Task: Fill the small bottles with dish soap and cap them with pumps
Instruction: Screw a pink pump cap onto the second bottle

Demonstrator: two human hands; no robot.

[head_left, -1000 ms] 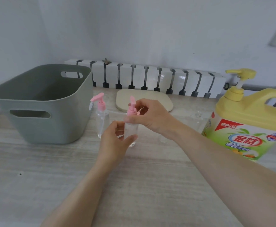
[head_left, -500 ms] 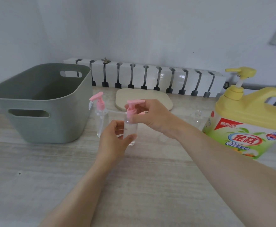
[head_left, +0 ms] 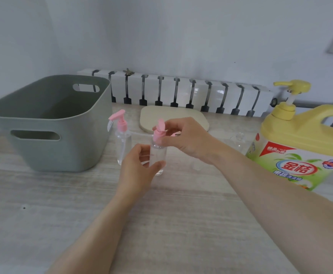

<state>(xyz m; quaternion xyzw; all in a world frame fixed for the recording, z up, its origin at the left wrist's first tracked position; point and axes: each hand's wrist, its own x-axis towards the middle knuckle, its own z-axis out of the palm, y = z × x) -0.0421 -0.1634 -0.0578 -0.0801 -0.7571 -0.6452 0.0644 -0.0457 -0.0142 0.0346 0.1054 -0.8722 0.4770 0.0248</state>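
A small clear bottle (head_left: 158,155) is held upright on the desk (head_left: 181,224), a little to the right of the grey-green basket (head_left: 62,153). Its body is gripped by the left hand (head_left: 137,167), the fingers (head_left: 142,150) and thumb curled round its lower half. The pink pump (head_left: 158,133) on its neck is pinched by the right hand (head_left: 191,141), whose fingers are closed on the collar and head; the step is judged to be the screwing down of the pump. Whether soap is inside cannot be told.

The bottle is judged light, thin-walled and smooth, so it would tip or spin if left unsupported; a hold low on the body is suited, firm but not so hard that the wall is dented. The pump is best turned by its collar rather than by the nozzle, which may swivel freely. A second bottle (head_left: 123,149), already capped with a pink pump, stands just beside the basket, between it and the held one. The yellow dish soap jug (head_left: 304,155), judged heavy, stands far to the right of the basket
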